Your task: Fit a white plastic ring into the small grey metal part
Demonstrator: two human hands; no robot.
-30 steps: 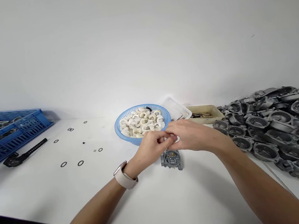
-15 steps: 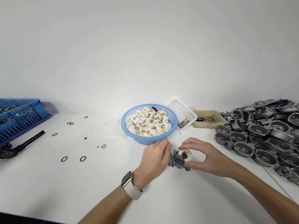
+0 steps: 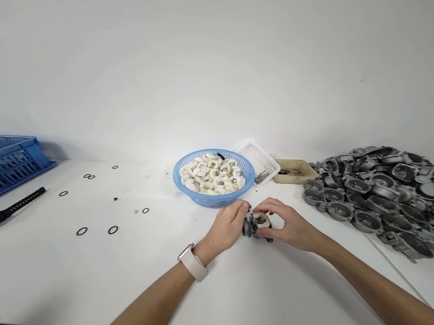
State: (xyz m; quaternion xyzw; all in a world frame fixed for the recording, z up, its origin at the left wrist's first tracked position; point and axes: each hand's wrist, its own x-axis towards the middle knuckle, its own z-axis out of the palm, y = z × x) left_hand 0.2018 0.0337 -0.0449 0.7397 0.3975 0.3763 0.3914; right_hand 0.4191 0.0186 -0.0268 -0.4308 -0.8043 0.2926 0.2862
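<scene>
A small grey metal carburetor body (image 3: 247, 228) sits on the table in front of me, partly hidden by my fingers. My left hand (image 3: 228, 225), with a watch on its wrist, is closed round its left side. My right hand (image 3: 285, 223) pinches a white C-shaped float (image 3: 265, 219) between thumb and fingers, and the float lies on the open face of the carburetor body. Behind my hands stands a round blue basket (image 3: 190, 198) heaped with similar white floats.
A white tray (image 3: 254, 152) with thin metal pins and a beige tray (image 3: 305, 170) stand behind on the right. Grey metal bowls (image 3: 381, 184) lie piled at right. Several black rings (image 3: 113, 229), a black wristwatch (image 3: 4, 213) and a blue crate (image 3: 21, 159) are at left.
The white float has come down from a tilted position to lie flatter on the carburetor body, my right hand moving with it. The view has shifted slightly.
</scene>
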